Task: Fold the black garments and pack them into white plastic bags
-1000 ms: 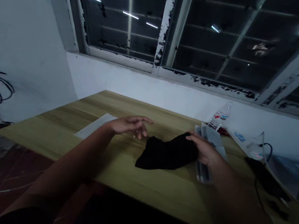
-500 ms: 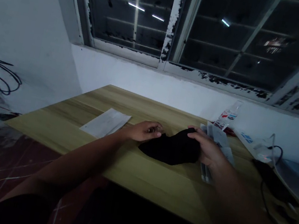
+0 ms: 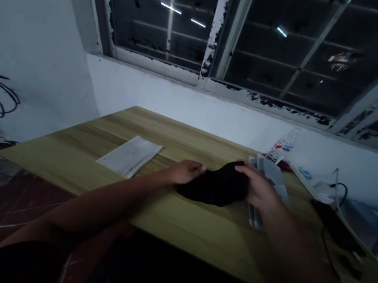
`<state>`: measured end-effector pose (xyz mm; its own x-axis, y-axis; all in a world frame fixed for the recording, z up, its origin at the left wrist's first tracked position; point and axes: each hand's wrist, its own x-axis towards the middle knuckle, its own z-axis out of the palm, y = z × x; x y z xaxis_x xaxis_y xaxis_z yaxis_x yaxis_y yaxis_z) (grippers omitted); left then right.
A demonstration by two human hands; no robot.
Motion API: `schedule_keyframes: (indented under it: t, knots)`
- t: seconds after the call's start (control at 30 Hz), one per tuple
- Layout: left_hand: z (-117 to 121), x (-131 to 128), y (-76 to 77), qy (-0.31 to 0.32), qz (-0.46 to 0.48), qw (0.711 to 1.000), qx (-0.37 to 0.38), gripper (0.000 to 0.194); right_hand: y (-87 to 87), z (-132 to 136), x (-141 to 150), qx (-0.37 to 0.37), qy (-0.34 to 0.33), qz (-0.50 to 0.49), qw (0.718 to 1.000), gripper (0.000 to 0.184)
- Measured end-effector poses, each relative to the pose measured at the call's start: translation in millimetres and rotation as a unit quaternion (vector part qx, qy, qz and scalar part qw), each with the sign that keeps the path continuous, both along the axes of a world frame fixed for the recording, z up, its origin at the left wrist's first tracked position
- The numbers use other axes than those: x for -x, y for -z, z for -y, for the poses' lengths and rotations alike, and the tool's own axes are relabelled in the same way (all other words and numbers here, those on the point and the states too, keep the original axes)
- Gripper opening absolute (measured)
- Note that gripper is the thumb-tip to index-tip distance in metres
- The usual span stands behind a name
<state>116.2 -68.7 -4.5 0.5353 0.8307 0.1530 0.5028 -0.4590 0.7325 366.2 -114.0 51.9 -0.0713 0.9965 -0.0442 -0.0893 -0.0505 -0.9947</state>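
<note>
A crumpled black sock lies on the wood-grain table, bunched into a short heap. My left hand has its fingers curled at the sock's left end, and they seem to pinch the fabric. My right hand grips the sock's right end from above. Just beyond and beneath that hand sits a stack of flat grey-white packets, partly hidden by it. The sock's underside is hidden.
A white paper envelope lies left of my left hand. A plastic water bottle stands at the back. On the right are a white power strip, cables and a dark object. A wall and window rise behind the table.
My left hand has come in from the open air above the table and closed on the sock's left end. The sock is now bunched shorter between my hands.
</note>
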Motion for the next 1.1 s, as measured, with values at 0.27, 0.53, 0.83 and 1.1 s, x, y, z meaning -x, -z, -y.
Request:
schedule_keyframes:
  t: [0.27, 0.53, 0.83, 1.1]
  knots:
    - [-51.5, 91.6, -23.5, -0.276, -0.089, 0.956, -0.034, 0.060, 33.0, 7.4, 70.9, -0.217, -0.151, 0.226, 0.937, 0.050]
    - [-58.1, 154.6, -27.9, -0.160, -0.335, 0.928, 0.034, 0.062, 64.2, 24.6, 70.4, -0.322, -0.260, 0.567, 0.712, 0.052]
    - [-35.9, 65.3, 7.6, 0.150, -0.210, 0.962, -0.092, 0.055, 38.8, 24.7, 18.7, -0.359, -0.268, 0.379, 0.810, 0.032]
    - [-26.7, 61.6, -8.0, 0.066, -0.155, 0.974, -0.151, 0.048, 56.2, 11.0, 15.6, -0.270, -0.210, 0.505, 0.792, 0.022]
